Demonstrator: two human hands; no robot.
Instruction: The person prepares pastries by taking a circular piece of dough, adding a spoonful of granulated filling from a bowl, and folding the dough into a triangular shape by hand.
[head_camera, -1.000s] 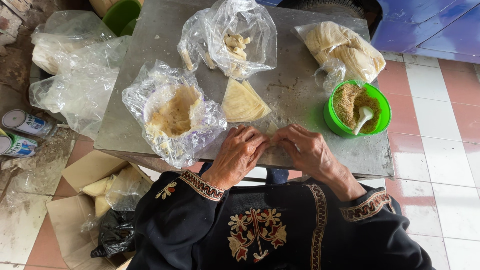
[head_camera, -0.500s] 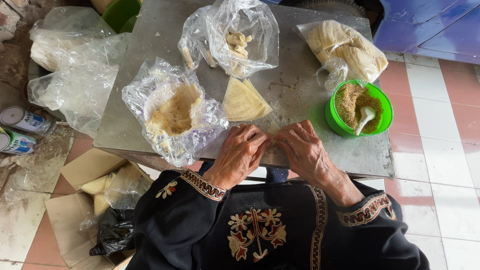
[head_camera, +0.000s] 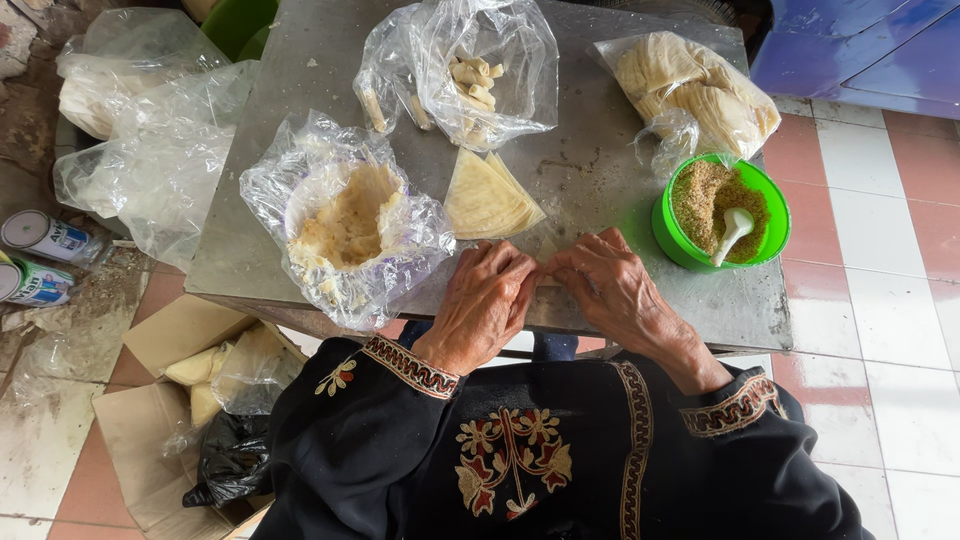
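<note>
Both hands have stayed nearly where they were at the worktop's (head_camera: 300, 130) near edge, the left hand (head_camera: 485, 300) and right hand (head_camera: 610, 290) pressed together fingertip to fingertip, pinching a small pale wrapper piece (head_camera: 545, 268) that is mostly hidden between them. At twelve o'clock, just beyond the fingers, lies a stack of triangular wrappers (head_camera: 488, 198); at ten o'clock sits a plastic-lined bowl of crumbly filling (head_camera: 345, 225). At two o'clock stands a green bowl (head_camera: 668, 235) with a white spoon (head_camera: 735, 228), farther back bags of rolled pieces (head_camera: 478, 75) and wrappers (head_camera: 690, 85).
</note>
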